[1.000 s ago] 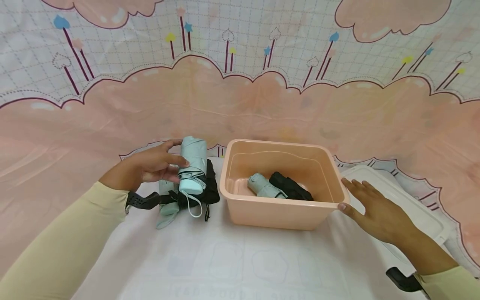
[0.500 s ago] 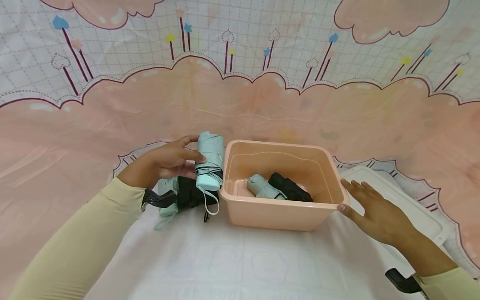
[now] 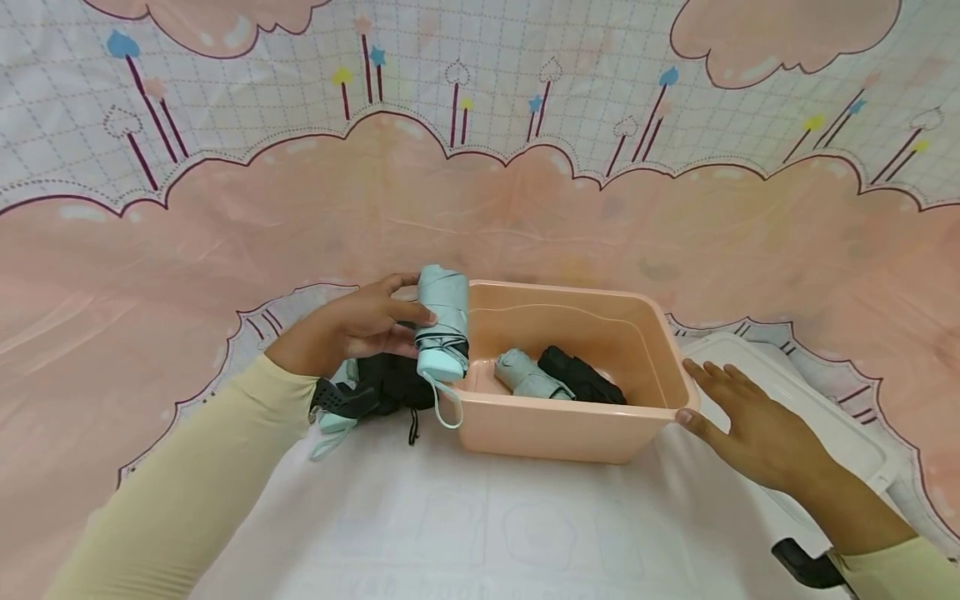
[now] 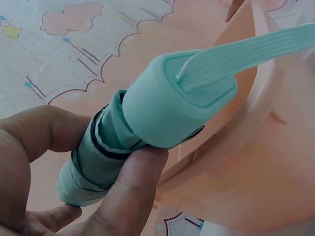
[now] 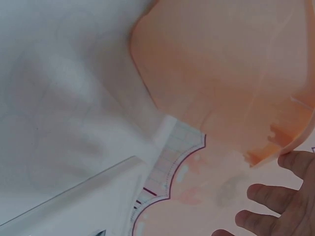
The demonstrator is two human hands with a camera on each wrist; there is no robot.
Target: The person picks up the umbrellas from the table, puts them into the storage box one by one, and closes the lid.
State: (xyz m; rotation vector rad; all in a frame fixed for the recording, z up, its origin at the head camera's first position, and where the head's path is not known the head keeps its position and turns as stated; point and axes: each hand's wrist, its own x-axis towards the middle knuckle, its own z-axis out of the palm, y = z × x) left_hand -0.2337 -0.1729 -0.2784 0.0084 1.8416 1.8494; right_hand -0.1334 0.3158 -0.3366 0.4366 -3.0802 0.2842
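Observation:
My left hand (image 3: 375,321) grips a folded mint-green umbrella (image 3: 442,321) upright at the left end of a peach plastic bin (image 3: 551,429), overlapping its rim in the head view. The left wrist view shows the umbrella's smooth handle end (image 4: 172,101) and its wrist strap (image 4: 246,54), with thumb and fingers round the wrapped canopy. Inside the bin lie a grey-green folded umbrella (image 3: 528,375) and a black folded one (image 3: 581,375). My right hand (image 3: 750,425) rests with straight fingers against the bin's right rim.
Left of the bin, partly behind my left wrist, lie a black folded bundle (image 3: 397,383) with a cord and a mint-green one (image 3: 333,429). A white lid (image 3: 817,408) lies beneath my right arm. A printed cloth (image 3: 480,217) rises behind.
My left hand has carried the mint-green umbrella rightward, from over the black bundle to the bin's left rim. The right hand and the bin have stayed in place.

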